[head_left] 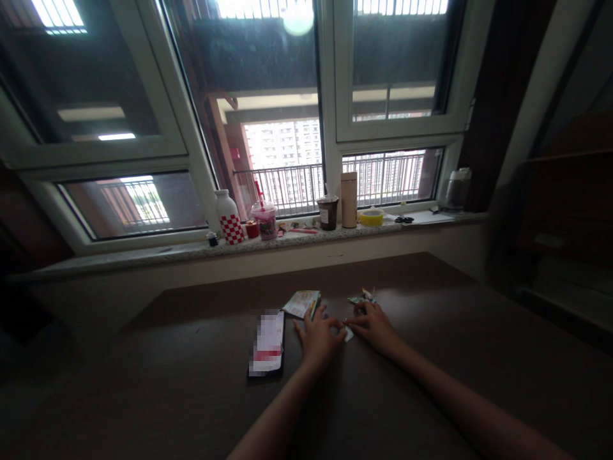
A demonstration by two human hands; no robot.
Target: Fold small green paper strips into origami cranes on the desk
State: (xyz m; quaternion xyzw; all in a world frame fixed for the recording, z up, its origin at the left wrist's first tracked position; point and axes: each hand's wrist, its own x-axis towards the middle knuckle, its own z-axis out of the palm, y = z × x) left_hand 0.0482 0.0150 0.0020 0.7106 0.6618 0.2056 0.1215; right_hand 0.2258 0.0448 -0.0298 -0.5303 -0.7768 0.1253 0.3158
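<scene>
On the dark table my left hand (318, 332) has its thumb and index finger closed in a pinch, the other fingers spread. It meets a small pale piece, perhaps paper (349, 334), between the two hands. My right hand (376, 327) pinches at the same piece from the right, fingers bent. Fingertips hide part of it, and its exact kind is too small to make out. Just beyond my left hand lies a printed card or packet (301, 303). Beside that hand is a phone (267, 345) with a lit screen. Small crumpled scraps (364, 296) lie beyond my right hand.
The brown table (191, 332) ends before a stone windowsill (191, 250). Along the sill stand a red-checked bottle (231, 220), a pink drink cup (265, 220), a dark cup (328, 213), a tan flask (349, 201), yellow tape (371, 218) and black scissors (405, 220).
</scene>
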